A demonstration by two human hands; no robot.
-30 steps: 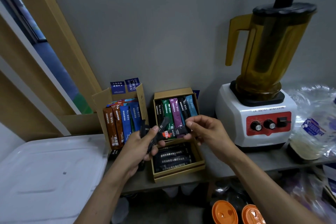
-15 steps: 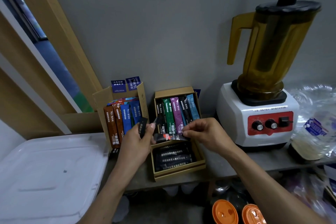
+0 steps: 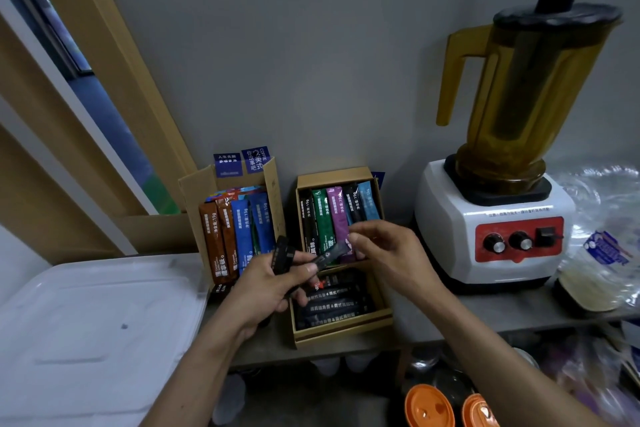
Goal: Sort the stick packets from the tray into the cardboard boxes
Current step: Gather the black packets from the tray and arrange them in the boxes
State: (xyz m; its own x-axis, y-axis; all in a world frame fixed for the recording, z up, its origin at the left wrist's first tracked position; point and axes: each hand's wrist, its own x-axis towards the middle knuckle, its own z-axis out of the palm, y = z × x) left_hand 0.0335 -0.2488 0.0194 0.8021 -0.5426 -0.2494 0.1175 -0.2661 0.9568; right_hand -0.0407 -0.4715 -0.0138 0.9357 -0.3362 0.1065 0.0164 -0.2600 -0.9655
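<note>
Black stick packet (image 3: 330, 255) is pinched at its ends by both hands above the right cardboard box (image 3: 341, 331); the left hand (image 3: 273, 288) also grips more dark packets (image 3: 282, 255); the right hand (image 3: 388, 253) closes on the packet's upper end; the left cardboard box (image 3: 194, 184) stands beside, on the tabletop (image 3: 433, 315).

Black stick packet (image 3: 330, 255) held tilted above the right cardboard box (image 3: 341, 334), its colored sticks upright at twelve o'clock, black ones flat at six; left cardboard box (image 3: 194, 189) stands at nine o'clock.
</note>
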